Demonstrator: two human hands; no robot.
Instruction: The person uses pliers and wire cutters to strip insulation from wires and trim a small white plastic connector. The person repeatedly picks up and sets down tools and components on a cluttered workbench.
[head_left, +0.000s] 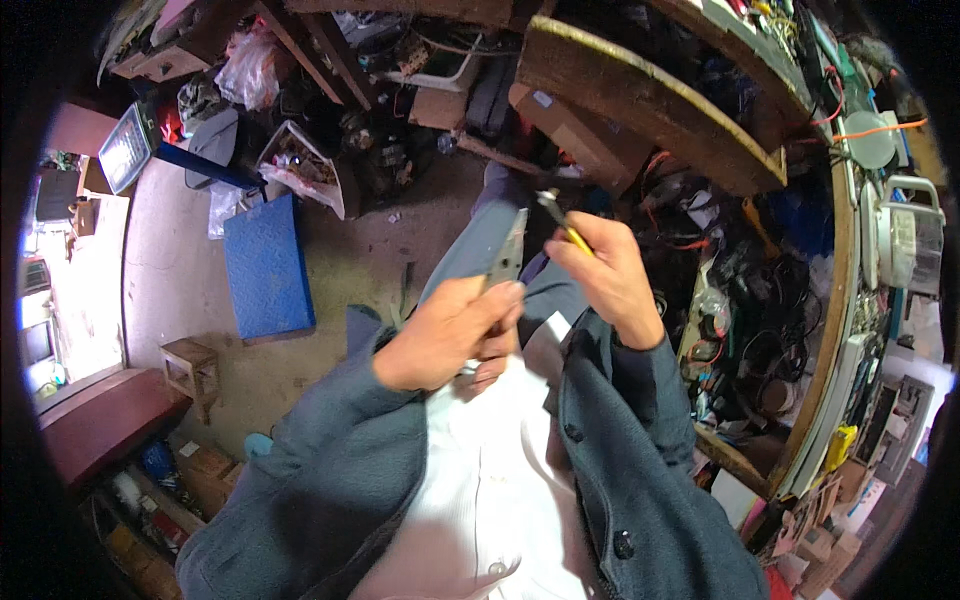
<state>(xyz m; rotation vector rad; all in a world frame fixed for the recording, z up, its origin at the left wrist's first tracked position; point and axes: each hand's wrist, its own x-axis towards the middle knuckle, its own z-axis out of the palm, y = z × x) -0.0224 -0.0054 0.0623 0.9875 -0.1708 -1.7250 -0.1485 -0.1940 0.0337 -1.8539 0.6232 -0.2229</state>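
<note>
My left hand point(450, 335) is closed around a narrow flat metal piece point(508, 250) with dark holes, held upright over my lap. My right hand point(610, 270), a little to the right, grips a tool with a yellow handle point(574, 236) and a silvery head point(550, 202) tilted up toward the left; I cannot make out its exact kind. The tool's head is near the upper end of the metal piece, with a visible gap between them. My dark trousers show behind both hands.
A worn wooden bench edge point(650, 105) crosses above, with cables and clutter beneath. A long cluttered shelf point(840, 360) runs along my right. To the left are a blue board point(268, 265), a small wooden stool point(190, 365), a dark red surface point(105, 425) and an open box point(300, 165).
</note>
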